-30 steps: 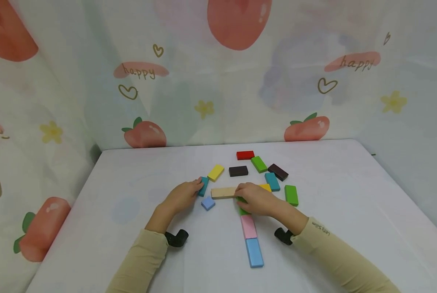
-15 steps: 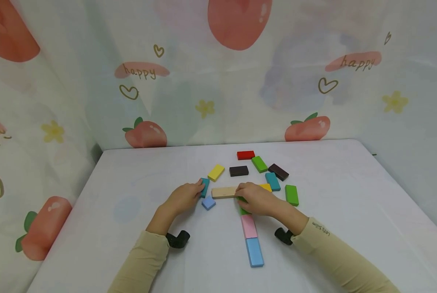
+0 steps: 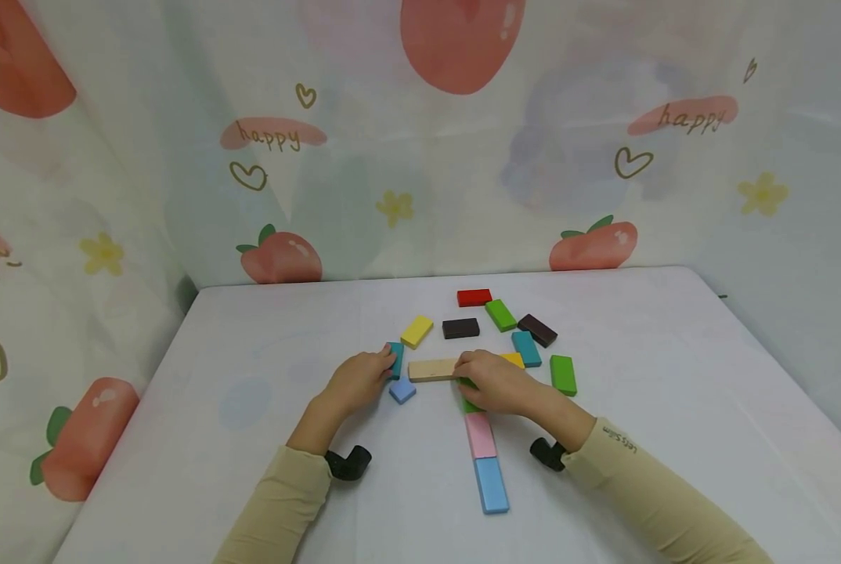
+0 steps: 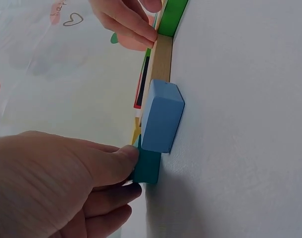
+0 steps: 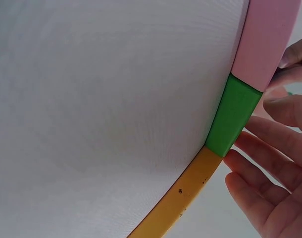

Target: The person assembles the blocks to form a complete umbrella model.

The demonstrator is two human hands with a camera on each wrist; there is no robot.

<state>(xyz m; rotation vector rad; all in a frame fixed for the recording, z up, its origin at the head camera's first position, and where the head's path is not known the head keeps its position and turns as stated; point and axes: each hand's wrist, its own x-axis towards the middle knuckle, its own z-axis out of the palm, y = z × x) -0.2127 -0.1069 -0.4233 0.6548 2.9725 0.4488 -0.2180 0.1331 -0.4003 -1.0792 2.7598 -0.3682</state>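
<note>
My left hand [image 3: 353,381] pinches a teal wooden block [image 3: 397,360] between thumb and fingers, left of a plain wood-coloured block [image 3: 431,370]. In the left wrist view the thumb presses the teal block [image 4: 148,166], just beyond a small light blue block [image 4: 163,116]. My right hand [image 3: 494,382] rests over the junction of the plain block, a yellow-orange block [image 3: 513,359] and a green block [image 3: 471,406]. Its fingers are loosely extended and touch the green block's end in the right wrist view. A pink block [image 3: 480,435] and a longer light blue block [image 3: 491,486] continue the line downward.
Behind the hands lie a yellow block [image 3: 416,332], a black block [image 3: 460,328], a red block [image 3: 474,298], a green block [image 3: 501,315] and a dark brown block [image 3: 537,330]. Right of the row are another teal block [image 3: 526,348] and another green block [image 3: 563,375].
My left hand has shifted the teal block slightly right, toward the plain block, and turned it a little more upright. The right hand has stayed in place.
</note>
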